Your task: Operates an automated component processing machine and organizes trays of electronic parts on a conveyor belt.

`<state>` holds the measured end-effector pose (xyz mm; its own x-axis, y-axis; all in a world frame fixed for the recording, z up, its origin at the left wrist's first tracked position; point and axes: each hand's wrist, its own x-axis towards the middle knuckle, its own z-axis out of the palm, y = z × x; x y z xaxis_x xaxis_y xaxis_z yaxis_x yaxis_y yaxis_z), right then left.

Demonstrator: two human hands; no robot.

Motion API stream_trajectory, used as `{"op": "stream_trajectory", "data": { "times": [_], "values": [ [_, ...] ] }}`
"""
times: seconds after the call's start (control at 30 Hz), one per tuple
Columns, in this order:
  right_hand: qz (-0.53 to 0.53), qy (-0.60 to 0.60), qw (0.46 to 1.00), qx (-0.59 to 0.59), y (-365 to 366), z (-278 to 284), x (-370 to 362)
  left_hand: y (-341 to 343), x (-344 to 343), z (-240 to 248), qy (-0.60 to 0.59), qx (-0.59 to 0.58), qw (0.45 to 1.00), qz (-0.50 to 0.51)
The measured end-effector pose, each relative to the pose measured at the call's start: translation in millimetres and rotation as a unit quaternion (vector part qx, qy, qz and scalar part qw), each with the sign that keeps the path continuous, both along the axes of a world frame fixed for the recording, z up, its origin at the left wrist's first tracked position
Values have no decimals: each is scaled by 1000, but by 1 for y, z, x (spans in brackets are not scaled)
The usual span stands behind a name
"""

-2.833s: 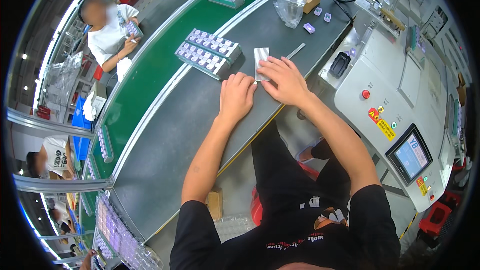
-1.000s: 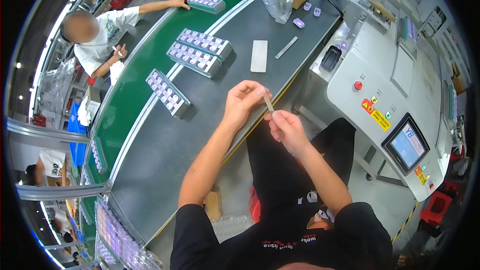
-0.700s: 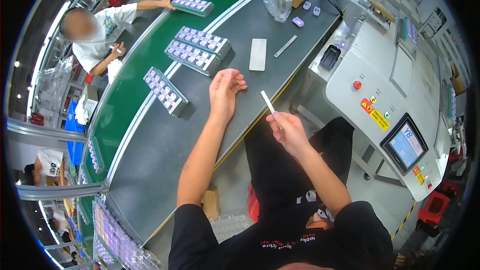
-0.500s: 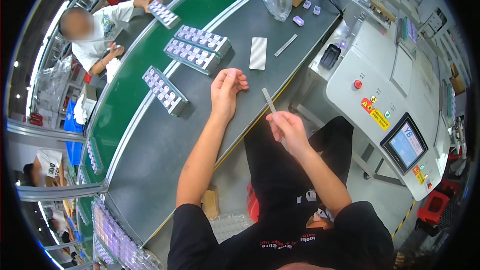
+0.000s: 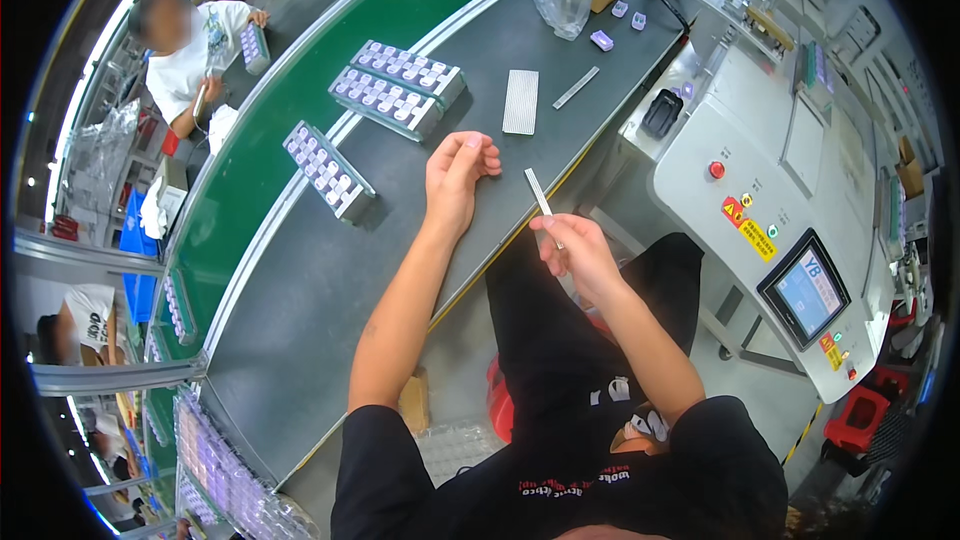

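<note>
One narrow pale strip [image 5: 537, 190], jutting forward from the right hand [image 5: 577, 248], which pinches it by fingertips and may drop it if that slackens; left hand [image 5: 460, 175], nearby, half-curled, seemingly empty.

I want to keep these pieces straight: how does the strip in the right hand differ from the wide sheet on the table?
The strip is narrow; the wide sheet is several times broader. The strip is held in the right hand, while the sheet lies on the table. The hand covers part of the strip; the sheet is uncovered. Both are pale grey and straight-edged.
</note>
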<state>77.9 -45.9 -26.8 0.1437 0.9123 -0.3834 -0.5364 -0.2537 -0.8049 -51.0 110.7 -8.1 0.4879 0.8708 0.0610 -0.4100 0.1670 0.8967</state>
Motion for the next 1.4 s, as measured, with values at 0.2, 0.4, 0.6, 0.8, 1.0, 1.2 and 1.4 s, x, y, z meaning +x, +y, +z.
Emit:
{"op": "stream_trajectory", "data": {
  "times": [0.2,0.4,0.6,0.8,1.0,1.2,1.4],
  "values": [
    [-40,32,999,-5,-5,1,0,1,-2,1,2,6,1000,-9],
    [-37,-13,998,47,-3,7,-1,0,-1,2,2,2,1000,-6],
    [-15,-35,999,-17,-1,4,-1,0,0,2,14,8,1000,5],
    [-14,-37,999,19,-5,2,1,0,-1,3,18,4,1000,0],
    [20,57,997,39,-3,1,6,-1,0,2,10,2,1000,2],
    [9,2,1000,-10,-2,2,-1,0,0,4,13,0,1000,-1],
    [10,61,998,20,0,-4,4,0,0,4,21,2,1000,0]
  ]
}}
